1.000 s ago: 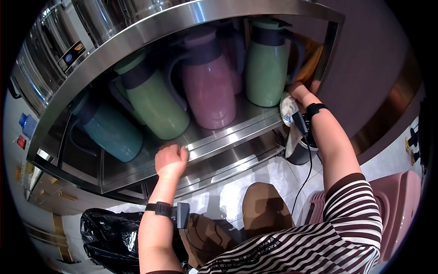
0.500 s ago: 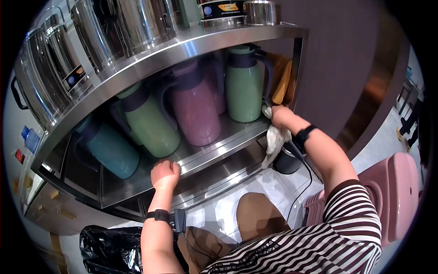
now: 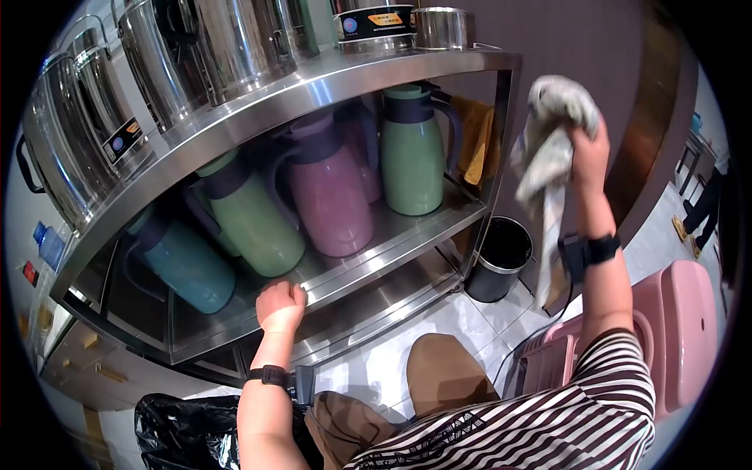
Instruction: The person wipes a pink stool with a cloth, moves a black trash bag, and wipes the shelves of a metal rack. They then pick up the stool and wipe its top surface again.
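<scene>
My right hand (image 3: 590,160) is raised beside the dark wall panel, closed on a crumpled whitish cloth (image 3: 548,157) whose long end hangs down. My left hand (image 3: 280,306) rests with curled fingers at the front edge of the middle steel shelf (image 3: 345,286). Behind that hand stand several vacuum jugs: a teal jug (image 3: 190,266), a green jug (image 3: 257,223), a pink jug (image 3: 329,196) and another green jug (image 3: 411,160) to the right. One more pink jug is partly hidden at the back.
Tall steel pots (image 3: 235,47) crowd the top shelf. An orange-brown cloth (image 3: 475,145) hangs at the rack's right end. Below stand a black bin (image 3: 495,270), a pink plastic stool (image 3: 681,337) and a bin with a black bag (image 3: 184,431). A person's legs (image 3: 699,211) show far right.
My right hand has lifted the cloth from the right end of the middle shelf, up and to the right. The black bin is now uncovered. My left hand stays at the shelf edge.
</scene>
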Tool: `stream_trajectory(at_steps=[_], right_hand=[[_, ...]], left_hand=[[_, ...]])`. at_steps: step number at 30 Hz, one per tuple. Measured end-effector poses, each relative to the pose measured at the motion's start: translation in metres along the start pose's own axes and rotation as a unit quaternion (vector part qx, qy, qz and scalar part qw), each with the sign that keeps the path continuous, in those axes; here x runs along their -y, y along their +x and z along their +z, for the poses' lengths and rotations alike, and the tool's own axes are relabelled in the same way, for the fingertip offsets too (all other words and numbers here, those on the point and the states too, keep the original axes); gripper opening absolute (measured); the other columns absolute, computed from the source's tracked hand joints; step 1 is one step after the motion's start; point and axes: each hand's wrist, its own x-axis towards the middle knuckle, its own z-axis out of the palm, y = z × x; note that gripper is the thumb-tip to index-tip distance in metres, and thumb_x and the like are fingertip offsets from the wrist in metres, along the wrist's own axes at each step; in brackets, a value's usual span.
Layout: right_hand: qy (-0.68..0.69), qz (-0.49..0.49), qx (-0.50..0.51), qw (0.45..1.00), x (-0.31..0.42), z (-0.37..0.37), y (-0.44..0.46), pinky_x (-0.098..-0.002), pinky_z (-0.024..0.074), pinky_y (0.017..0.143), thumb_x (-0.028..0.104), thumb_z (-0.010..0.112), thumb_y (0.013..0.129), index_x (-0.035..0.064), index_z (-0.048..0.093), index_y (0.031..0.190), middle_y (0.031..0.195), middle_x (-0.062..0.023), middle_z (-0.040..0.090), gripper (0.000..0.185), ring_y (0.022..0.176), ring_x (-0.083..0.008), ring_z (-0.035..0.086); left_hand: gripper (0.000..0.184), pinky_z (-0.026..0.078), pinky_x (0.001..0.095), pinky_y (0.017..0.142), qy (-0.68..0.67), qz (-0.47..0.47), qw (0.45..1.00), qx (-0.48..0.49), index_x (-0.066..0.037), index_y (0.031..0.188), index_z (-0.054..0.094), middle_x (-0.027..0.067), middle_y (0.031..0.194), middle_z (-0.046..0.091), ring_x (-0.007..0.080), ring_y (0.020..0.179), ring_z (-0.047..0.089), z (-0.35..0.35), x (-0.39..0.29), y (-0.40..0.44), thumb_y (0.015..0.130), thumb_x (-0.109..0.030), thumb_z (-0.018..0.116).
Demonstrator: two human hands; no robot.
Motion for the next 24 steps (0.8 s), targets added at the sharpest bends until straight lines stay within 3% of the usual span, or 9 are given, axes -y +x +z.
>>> stream_trajectory(at_steps=[2, 5, 6, 10, 13, 17, 19, 22, 24], right_hand=[[-0.06, -0.135, -0.004, 0.989, 0.007, 0.013, 0.043, -0.029, 0.0435, 0.091, 0.002, 0.053, 0.081, 0.0016, 0.055, 0.12, 0.114, -0.0085, 0.061, 0.039, 0.104, -0.0178, 0.057], [-0.177, -0.172, 0.11, 0.963, 0.017, 0.049, 0.091, -0.0336, 0.0435, 0.091, 0.003, 0.053, 0.073, 0.0093, 0.056, 0.122, 0.114, -0.0131, 0.061, 0.049, 0.106, -0.0254, 0.058], [-0.244, -0.151, 0.233, 0.929, 0.02, 0.06, 0.101, -0.035, 0.0433, 0.091, 0.0, 0.051, 0.071, 0.0075, 0.056, 0.121, 0.115, -0.0154, 0.061, 0.051, 0.109, -0.0289, 0.057], [-0.355, -0.117, 0.309, 0.875, 0.02, 0.087, 0.118, -0.0333, 0.0401, 0.095, -0.009, 0.046, 0.07, 0.0068, 0.054, 0.123, 0.113, -0.0189, 0.061, 0.055, 0.112, -0.0316, 0.055], [-0.331, -0.008, 0.322, 0.887, 0.005, 0.09, 0.144, -0.0323, 0.0419, 0.092, -0.01, 0.043, 0.073, 0.0057, 0.055, 0.121, 0.109, -0.0172, 0.063, 0.052, 0.106, -0.0223, 0.058], [-0.217, -0.032, 0.242, 0.945, -0.041, 0.072, 0.13, -0.0323, 0.0416, 0.093, -0.009, 0.043, 0.073, 0.0061, 0.052, 0.125, 0.109, -0.0164, 0.063, 0.055, 0.107, -0.0251, 0.058], [-0.237, -0.176, 0.101, 0.95, -0.069, 0.07, 0.082, -0.0373, 0.0396, 0.096, -0.006, 0.047, 0.074, 0.0146, 0.043, 0.132, 0.124, -0.0188, 0.052, 0.061, 0.115, -0.0366, 0.051], [-0.304, -0.215, 0.001, 0.928, -0.083, 0.081, 0.006, -0.0469, 0.0439, 0.087, 0.001, 0.052, 0.079, 0.0128, 0.037, 0.126, 0.119, -0.0221, 0.047, 0.051, 0.108, -0.0456, 0.048], [-0.338, -0.05, 0.058, 0.938, -0.112, 0.071, -0.043, -0.0496, 0.0435, 0.085, -0.002, 0.052, 0.075, 0.0094, 0.031, 0.128, 0.12, -0.0266, 0.045, 0.058, 0.105, -0.0486, 0.049]], left_hand=[[0.027, 0.046, 0.0466, 0.068, 0.002, 0.014, 0.999, -0.03, -0.005, 0.066, 0.058, 0.0151, 0.072, 0.061, 0.0356, 0.073, 0.058, 0.005, 0.004, 0.0, 0.078, -0.029, 0.055], [0.027, 0.046, 0.0466, 0.068, 0.005, 0.021, 0.999, -0.046, -0.005, 0.066, 0.059, 0.0147, 0.07, 0.061, 0.0355, 0.071, 0.059, 0.009, 0.006, -0.001, 0.077, -0.03, 0.055], [0.027, 0.046, 0.0466, 0.068, 0.006, 0.02, 0.999, -0.046, -0.005, 0.065, 0.058, 0.0148, 0.071, 0.061, 0.0355, 0.071, 0.059, 0.009, 0.006, 0.0, 0.077, -0.029, 0.055], [0.027, 0.046, 0.0467, 0.067, 0.003, 0.017, 0.999, -0.052, -0.005, 0.065, 0.058, 0.015, 0.07, 0.061, 0.0356, 0.071, 0.059, 0.006, 0.004, 0.0, 0.077, -0.029, 0.056], [0.026, 0.046, 0.0468, 0.067, 0.001, 0.028, 0.998, -0.061, -0.005, 0.065, 0.059, 0.0149, 0.069, 0.061, 0.0356, 0.07, 0.059, 0.007, 0.005, -0.001, 0.077, -0.029, 0.056], [0.026, 0.046, 0.0468, 0.066, 0.006, 0.023, 0.998, -0.062, -0.006, 0.065, 0.058, 0.0145, 0.069, 0.061, 0.0354, 0.069, 0.059, 0.007, 0.006, 0.0, 0.077, -0.029, 0.057], [0.026, 0.046, 0.0468, 0.066, -0.001, 0.024, 0.998, -0.056, -0.006, 0.064, 0.058, 0.0139, 0.069, 0.061, 0.0351, 0.068, 0.059, 0.007, 0.004, -0.001, 0.077, -0.029, 0.057], [0.026, 0.045, 0.0467, 0.068, -0.011, 0.013, 1.0, -0.02, -0.004, 0.066, 0.055, 0.0158, 0.073, 0.059, 0.0359, 0.074, 0.057, 0.0, 0.0, -0.002, 0.079, -0.027, 0.057], [0.027, 0.045, 0.0467, 0.068, -0.009, 0.021, 0.999, -0.025, -0.004, 0.066, 0.055, 0.0159, 0.073, 0.059, 0.0359, 0.075, 0.057, 0.002, 0.0, -0.001, 0.079, -0.027, 0.057]])
